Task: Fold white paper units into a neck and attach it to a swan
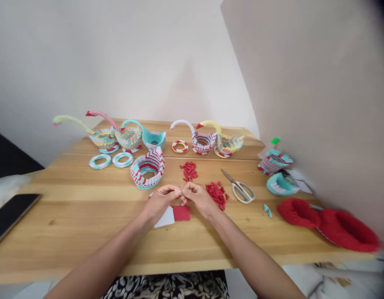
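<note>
My left hand (161, 200) and my right hand (198, 198) meet at mid-table, thumbs and forefingers pinched together. Between the fingertips is a small white piece of paper (178, 190), mostly covered by the fingers. Under and just below the hands lie white paper (166, 218) and a red paper rectangle (181, 213). Close to my right hand is a pile of small folded red paper triangles (216, 194); another red pile (188, 170) lies farther back. Scissors (245, 192) with pale handles rest to the right. An open striped origami body (137, 176) stands beyond my left hand.
Several origami swans stand along the back, including a yellow-necked one (229, 144). Turquoise-and-white rings (100, 167) lie in front of the left ones. A phone (11, 214) lies far left. At right are red folded-paper forms (350, 228) and a turquoise body (281, 189) by the wall.
</note>
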`<state>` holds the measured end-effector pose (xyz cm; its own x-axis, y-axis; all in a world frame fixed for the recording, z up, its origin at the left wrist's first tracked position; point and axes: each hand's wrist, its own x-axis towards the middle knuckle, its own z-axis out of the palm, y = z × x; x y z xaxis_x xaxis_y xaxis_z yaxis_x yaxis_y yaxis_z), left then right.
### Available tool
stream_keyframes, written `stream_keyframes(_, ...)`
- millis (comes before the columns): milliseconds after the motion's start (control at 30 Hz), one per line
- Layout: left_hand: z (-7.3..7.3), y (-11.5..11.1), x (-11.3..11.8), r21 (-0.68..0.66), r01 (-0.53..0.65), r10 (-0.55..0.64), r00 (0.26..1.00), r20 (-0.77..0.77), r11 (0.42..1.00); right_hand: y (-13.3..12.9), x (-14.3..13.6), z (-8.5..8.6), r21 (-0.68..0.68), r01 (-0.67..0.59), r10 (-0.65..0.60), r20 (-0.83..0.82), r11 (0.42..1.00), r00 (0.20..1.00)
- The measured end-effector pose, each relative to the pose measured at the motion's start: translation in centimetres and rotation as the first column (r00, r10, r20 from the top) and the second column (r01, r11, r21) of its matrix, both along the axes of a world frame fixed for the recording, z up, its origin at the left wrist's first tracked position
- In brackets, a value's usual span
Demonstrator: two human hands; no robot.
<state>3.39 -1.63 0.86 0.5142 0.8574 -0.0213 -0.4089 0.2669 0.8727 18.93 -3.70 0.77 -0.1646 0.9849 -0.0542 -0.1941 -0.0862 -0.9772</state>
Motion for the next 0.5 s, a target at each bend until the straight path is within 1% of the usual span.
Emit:
stream_keyframes(100, 0.2, 0.1, -0.1, 0.013, -0.075, 0.076, 0.997, -0.03, 0.997, 0.0, 1.3, 1.7, 0.146, 0.05, -0.08, 0.213, 0.988, 0.974)
stream_keyframes(167, 0.3, 0.2, -0.3, 0.013, -0.083, 0.083, 0.996, -0.035, 0.996, -0.3, 2.4, 3.0, 0.206, 0.08, -0.144, 0.32, 0.975, 0.936)
stream_keyframes(200, 0.4, 0.2, -0.4, 0.011, -0.069, 0.069, 0.997, -0.03, 0.998, -0.5, 3.1, 3.6, 0.218, 0.102, -0.176, 0.352, 0.971, 0.919)
stream_keyframes(267, 0.4, 0.1, -0.6, 0.008, -0.035, 0.035, 0.999, -0.023, 0.999, -1.0, 4.5, 4.1, 0.216, 0.177, -0.248, 0.367, 0.96, 0.897)
stream_keyframes(333, 0.5, 0.0, -0.7, 0.01, -0.007, 0.007, 1.0, -0.024, 1.0, -1.6, 6.3, 3.8, 0.202, 0.292, -0.346, 0.332, 0.935, 0.878)
stream_keyframes(367, 0.5, 0.0, -0.6, 0.013, 0.004, -0.004, 1.0, -0.024, 1.0, -2.0, 7.3, 3.3, 0.196, 0.364, -0.409, 0.296, 0.911, 0.863)
stream_keyframes(400, 0.6, 0.0, -0.6, 0.017, 0.011, -0.011, 1.0, -0.023, 1.0, -2.3, 8.4, 2.8, 0.189, 0.449, -0.485, 0.25, 0.873, 0.838)
stream_keyframes(433, 0.6, -0.1, -0.6, 0.02, 0.011, -0.011, 1.0, -0.018, 1.0, -2.8, 9.7, 2.1, 0.182, 0.544, -0.572, 0.198, 0.819, 0.796)
stream_keyframes(467, 0.6, -0.1, -0.6, 0.021, 0.008, -0.008, 1.0, -0.011, 1.0, -3.2, 10.9, 1.5, 0.193, 0.653, -0.679, 0.141, 0.733, 0.72)
stream_keyframes(500, 0.6, 0.0, -0.6, 0.02, -0.001, 0.001, 1.0, 0.0, 1.0, -3.7, 12.2, 0.9, 0.229, 0.763, -0.793, 0.085, 0.604, 0.603)
